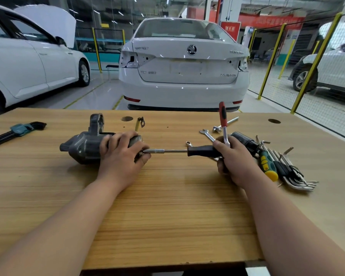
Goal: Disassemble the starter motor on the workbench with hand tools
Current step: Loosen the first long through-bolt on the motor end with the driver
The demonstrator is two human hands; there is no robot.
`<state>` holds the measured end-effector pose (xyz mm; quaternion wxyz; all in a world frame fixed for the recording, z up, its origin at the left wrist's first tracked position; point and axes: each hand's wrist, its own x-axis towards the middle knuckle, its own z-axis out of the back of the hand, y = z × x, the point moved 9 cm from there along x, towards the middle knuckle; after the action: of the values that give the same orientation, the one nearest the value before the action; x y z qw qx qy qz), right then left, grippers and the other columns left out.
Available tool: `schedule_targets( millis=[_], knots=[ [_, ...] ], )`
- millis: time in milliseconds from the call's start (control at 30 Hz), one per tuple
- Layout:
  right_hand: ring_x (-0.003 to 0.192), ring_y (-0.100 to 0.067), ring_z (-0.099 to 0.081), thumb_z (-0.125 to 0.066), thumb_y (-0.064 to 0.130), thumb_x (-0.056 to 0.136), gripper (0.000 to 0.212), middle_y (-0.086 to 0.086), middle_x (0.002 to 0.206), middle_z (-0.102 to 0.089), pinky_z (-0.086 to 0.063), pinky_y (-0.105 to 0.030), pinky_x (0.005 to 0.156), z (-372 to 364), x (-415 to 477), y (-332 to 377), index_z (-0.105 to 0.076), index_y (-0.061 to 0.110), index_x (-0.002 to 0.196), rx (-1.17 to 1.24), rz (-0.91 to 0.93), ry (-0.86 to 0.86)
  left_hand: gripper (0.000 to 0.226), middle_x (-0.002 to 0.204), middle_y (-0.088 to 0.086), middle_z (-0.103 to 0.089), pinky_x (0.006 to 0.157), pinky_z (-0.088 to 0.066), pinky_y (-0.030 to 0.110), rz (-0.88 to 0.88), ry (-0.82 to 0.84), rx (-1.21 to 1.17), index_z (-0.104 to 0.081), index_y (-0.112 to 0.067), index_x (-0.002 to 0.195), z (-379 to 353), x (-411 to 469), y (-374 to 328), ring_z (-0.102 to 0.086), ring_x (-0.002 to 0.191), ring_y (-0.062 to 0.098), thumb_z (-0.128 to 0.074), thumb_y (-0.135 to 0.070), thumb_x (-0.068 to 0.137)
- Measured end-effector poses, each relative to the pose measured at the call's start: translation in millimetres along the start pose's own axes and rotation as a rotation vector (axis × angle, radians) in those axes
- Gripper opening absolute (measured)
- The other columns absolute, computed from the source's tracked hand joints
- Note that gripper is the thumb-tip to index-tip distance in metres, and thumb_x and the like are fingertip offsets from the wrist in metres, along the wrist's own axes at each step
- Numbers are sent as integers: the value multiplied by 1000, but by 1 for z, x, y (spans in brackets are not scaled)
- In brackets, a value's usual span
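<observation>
The grey starter motor [84,146] lies on its side on the wooden workbench [167,206], nose to the left. My left hand [122,156] grips its right end, fingers curled over the housing. My right hand [233,162] holds the black handle of a nut driver [199,150]. The driver's chrome shaft [163,150] runs left, level, to the motor's end face under my left thumb. A red-handled ratchet [223,124] sticks up behind my right hand; I cannot tell whether the hand holds it too.
Hex keys in a teal holder [18,130] lie far left. Wrenches [207,134], a black cylinder [243,139], a green-yellow screwdriver [267,164] and loose hex keys [295,176] crowd the right. A small bracket [140,122] stands behind the motor. White cars stand beyond the bench.
</observation>
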<state>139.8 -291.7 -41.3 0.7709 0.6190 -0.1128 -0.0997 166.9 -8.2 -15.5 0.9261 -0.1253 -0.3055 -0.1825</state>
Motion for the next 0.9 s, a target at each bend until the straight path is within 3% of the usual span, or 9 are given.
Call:
schedule_targets(
  millis=[67, 233, 300, 367, 467, 567, 633, 767, 900],
  knots=[
    [46, -13, -49, -62, 27, 97, 20, -7, 88, -63, -46, -28, 49, -2, 1, -3, -57, 23, 115, 98, -34, 29, 27, 138, -5, -38, 109, -2, 40, -4, 20, 24, -60, -42, 110, -3, 1, 0, -19, 130, 21, -48, -53, 88],
    [46, -9, -46, -55, 4, 96, 16, 0, 63, -65, -44, -23, 44, -16, 0, -10, -56, 16, 105, 582, -185, 127, 30, 137, -4, -37, 109, -2, 41, -2, 14, 20, -59, -41, 112, -4, 1, 2, -19, 130, 22, -44, -56, 90],
    [45, -9, -46, -53, 3, 94, 18, -3, 69, -63, -45, -24, 44, -19, -1, -14, -57, 18, 103, 648, -227, 127, 28, 138, -4, -37, 109, -1, 41, -10, 18, 17, -59, -42, 112, -4, 0, 2, -18, 131, 22, -46, -54, 91],
    [45, -11, -50, -54, 9, 96, 14, -7, 83, -60, -47, -26, 45, -20, -2, -15, -59, 19, 104, 569, -240, 96, 25, 138, -4, -38, 109, -1, 41, -10, 13, 15, -60, -42, 110, -3, 0, 1, -18, 131, 22, -49, -53, 90],
    [47, -12, -58, -55, 35, 99, 18, -8, 96, -61, -49, -27, 48, -10, 2, -12, -57, 24, 113, 274, -136, 3, 22, 137, -4, -38, 109, -1, 40, -13, 0, 16, -60, -42, 104, -3, -1, 0, -18, 130, 21, -48, -52, 89],
    [45, -12, -59, -47, 55, 98, 22, -6, 86, -67, -46, -23, 43, -2, 1, -3, -51, 34, 105, -22, -30, -58, 23, 138, -6, -36, 108, 0, 38, -5, 11, 24, -58, -44, 102, -3, 0, 0, -15, 130, 19, -44, -55, 88],
    [46, -13, -54, -43, 58, 97, 28, -4, 73, -64, -44, -28, 47, 2, -1, 3, -56, 33, 97, -120, 26, -69, 22, 139, -6, -36, 108, 0, 39, -9, 4, 22, -58, -43, 103, -3, 0, 0, -15, 130, 19, -45, -54, 88],
    [62, -17, -51, -46, 54, 98, 25, -3, 76, -60, -45, -40, 67, 1, -1, 4, -59, 33, 103, -132, 20, -54, 33, 138, -4, -38, 109, -3, 41, -2, -16, 38, -54, -39, 119, -2, 0, 1, -17, 130, 19, -48, -53, 90],
    [49, -13, -52, -53, 46, 98, 20, -2, 66, -60, -47, -33, 55, 0, -2, 5, -61, 28, 105, -77, 40, -28, 55, 141, -5, -37, 110, -4, 40, 32, -1, 35, -39, -36, 136, -3, 1, 4, -17, 132, 17, -49, -57, 87]
  ],
)
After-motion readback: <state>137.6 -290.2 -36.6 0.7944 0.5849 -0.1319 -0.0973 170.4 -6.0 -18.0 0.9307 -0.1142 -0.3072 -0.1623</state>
